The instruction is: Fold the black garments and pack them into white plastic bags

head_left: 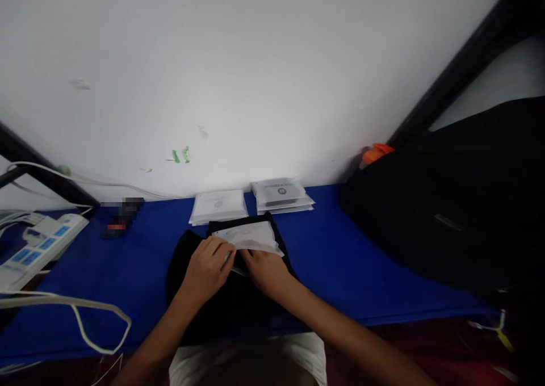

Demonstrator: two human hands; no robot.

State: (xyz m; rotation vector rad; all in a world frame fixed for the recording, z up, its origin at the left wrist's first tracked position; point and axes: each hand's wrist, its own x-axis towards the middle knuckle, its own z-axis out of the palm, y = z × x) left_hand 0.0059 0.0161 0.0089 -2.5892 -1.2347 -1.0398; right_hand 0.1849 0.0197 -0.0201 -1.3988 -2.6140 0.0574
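A frosted white plastic pouch lies on a folded black cloth item in front of me. My left hand is closed on the near left edge of the pouch, its thumb and fingers pinched together. Under the pouch's lifted near edge reaches my right hand. Its fingertips are hidden there, so I cannot tell whether they grip anything. Behind the cloth, by the wall, lie another white pouch and a small stack of similar pouches with dark print.
A blue cover spreads beneath everything. At the left are a white power strip, loose white cables and a partly blurred dark object. A large black bag fills the right side, with something orange behind it.
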